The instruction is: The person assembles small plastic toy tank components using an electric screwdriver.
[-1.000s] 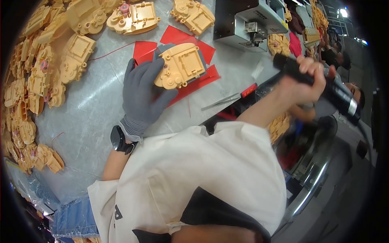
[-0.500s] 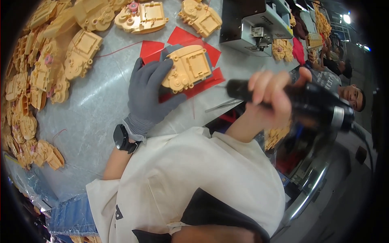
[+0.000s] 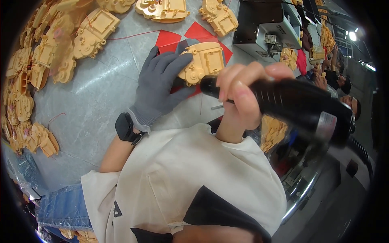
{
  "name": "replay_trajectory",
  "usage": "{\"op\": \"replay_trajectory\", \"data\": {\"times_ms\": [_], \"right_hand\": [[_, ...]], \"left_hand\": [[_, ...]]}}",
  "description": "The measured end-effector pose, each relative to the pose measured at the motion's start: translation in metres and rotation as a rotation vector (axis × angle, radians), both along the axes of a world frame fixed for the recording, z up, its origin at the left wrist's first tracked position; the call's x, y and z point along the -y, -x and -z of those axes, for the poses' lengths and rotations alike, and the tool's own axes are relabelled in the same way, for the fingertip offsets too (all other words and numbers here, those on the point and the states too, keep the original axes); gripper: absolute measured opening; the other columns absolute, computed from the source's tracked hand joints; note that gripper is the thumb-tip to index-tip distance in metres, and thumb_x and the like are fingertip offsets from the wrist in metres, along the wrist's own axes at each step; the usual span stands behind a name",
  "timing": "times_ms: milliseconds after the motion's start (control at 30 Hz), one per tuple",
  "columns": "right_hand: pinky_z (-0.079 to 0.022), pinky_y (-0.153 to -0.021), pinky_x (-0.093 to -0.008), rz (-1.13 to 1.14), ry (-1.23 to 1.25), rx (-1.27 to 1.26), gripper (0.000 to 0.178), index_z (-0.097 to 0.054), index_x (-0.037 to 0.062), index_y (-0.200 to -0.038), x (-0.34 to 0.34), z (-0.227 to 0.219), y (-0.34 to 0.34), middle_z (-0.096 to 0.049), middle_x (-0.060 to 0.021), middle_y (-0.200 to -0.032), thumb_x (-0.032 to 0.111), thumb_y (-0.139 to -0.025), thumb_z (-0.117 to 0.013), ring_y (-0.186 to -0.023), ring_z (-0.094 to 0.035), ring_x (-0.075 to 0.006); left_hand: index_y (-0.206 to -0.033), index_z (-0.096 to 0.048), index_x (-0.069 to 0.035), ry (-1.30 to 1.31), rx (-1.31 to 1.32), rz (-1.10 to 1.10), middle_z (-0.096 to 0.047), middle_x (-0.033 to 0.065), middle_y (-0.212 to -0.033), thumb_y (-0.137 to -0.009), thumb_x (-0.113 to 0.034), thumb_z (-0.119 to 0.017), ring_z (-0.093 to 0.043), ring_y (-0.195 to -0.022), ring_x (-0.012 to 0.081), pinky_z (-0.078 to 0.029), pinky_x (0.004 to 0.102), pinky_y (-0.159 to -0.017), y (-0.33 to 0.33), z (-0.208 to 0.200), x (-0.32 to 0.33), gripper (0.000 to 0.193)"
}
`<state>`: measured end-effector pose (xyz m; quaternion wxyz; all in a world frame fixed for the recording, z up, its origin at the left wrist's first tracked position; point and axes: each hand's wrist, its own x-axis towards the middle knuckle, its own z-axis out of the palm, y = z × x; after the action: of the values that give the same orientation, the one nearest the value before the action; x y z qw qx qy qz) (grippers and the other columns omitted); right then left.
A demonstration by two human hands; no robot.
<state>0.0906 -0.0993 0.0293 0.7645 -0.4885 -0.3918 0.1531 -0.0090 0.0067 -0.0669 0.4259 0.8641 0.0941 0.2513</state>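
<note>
My left hand (image 3: 160, 83), in a grey glove, has its fingers and thumb on the left side of a yellow plastic housing (image 3: 210, 60). The housing sits on a dark grey block (image 3: 187, 43), with red sheet pieces (image 3: 167, 39) spread around it. My bare right hand (image 3: 245, 91) grips a black electric screwdriver (image 3: 291, 99) that lies almost level, its front end over the lower right part of the housing. The tip is hidden from view, so whether it touches the housing cannot be told. Behind my right hand, tweezers (image 3: 217, 107) are partly visible.
Many similar yellow housings (image 3: 95, 34) are heaped along the left of the grey table (image 3: 87, 115); more lie at the far edge. A black and grey machine (image 3: 259, 32) stands at the far right. Red wires trail from some housings. Other people (image 3: 350, 101) are at the right.
My right hand has brought the screwdriver leftward, from beside the housing to over its lower right edge. My left hand stays on the housing. The whole view has shifted slightly.
</note>
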Motion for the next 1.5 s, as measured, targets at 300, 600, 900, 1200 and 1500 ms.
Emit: {"op": "replay_trajectory", "data": {"times_ms": [300,600,900,1200,1500], "right_hand": [[-0.046,-0.054,-0.0291,-0.069,0.005,0.133,0.045,-0.033,0.0045,-0.104,0.0,0.008,-0.003,-0.053,-0.0099,-0.065,-0.012,-0.071,-0.058,-0.054,-0.052,-0.017],[-0.043,-0.053,-0.0355,-0.024,0.137,0.095,0.047,-0.035,0.009,-0.111,0.016,0.004,-0.012,-0.051,-0.0073,-0.063,-0.003,-0.073,-0.059,-0.05,-0.049,-0.0194],[-0.043,-0.05,-0.0303,0.65,-0.214,-0.002,0.039,-0.042,-0.0006,-0.106,0.068,-0.024,-0.161,-0.05,-0.007,-0.058,-0.008,-0.069,-0.054,-0.045,-0.049,-0.0165],[-0.044,-0.05,-0.03,0.394,-0.073,-0.115,0.038,-0.041,0.0013,-0.104,0.042,-0.012,-0.115,-0.051,-0.0085,-0.059,-0.008,-0.069,-0.054,-0.047,-0.05,-0.0164],[-0.043,-0.049,-0.0331,0.174,0.101,0.072,0.061,-0.025,-0.0017,-0.128,-0.034,-0.025,-0.032,-0.045,-0.0088,-0.058,-0.003,-0.07,-0.046,-0.045,-0.046,-0.018]], "left_hand": [[-0.122,-0.047,-0.012,0.036,0.014,0.012,-0.054,0.0087,-0.109,-0.064,-0.023,-0.072,-0.05,-0.102,0.0272,-0.028,0.0493,-0.101,-0.005,-0.005,0.001,0.064],[-0.119,-0.047,-0.006,-0.008,-0.013,0.002,-0.053,0.0132,-0.111,-0.067,-0.026,-0.07,-0.049,-0.104,0.0313,-0.024,0.0526,-0.1,-0.009,-0.007,0.003,0.06],[-0.119,-0.046,-0.003,0.033,-0.029,-0.006,-0.053,0.0161,-0.109,-0.069,-0.021,-0.068,-0.049,-0.105,0.0329,-0.023,0.0516,-0.101,-0.018,-0.009,0.013,0.057],[-0.122,-0.043,0.0,0.048,-0.031,-0.092,-0.053,0.0181,-0.11,-0.067,-0.021,-0.069,-0.049,-0.105,0.0345,-0.02,0.0526,-0.103,-0.013,-0.007,0.011,0.064],[-0.126,-0.037,0.002,0.078,-0.005,-0.057,-0.052,0.0173,-0.118,-0.067,-0.024,-0.07,-0.051,-0.101,0.0347,-0.023,0.0541,-0.102,-0.011,-0.007,0.007,0.072]]}}
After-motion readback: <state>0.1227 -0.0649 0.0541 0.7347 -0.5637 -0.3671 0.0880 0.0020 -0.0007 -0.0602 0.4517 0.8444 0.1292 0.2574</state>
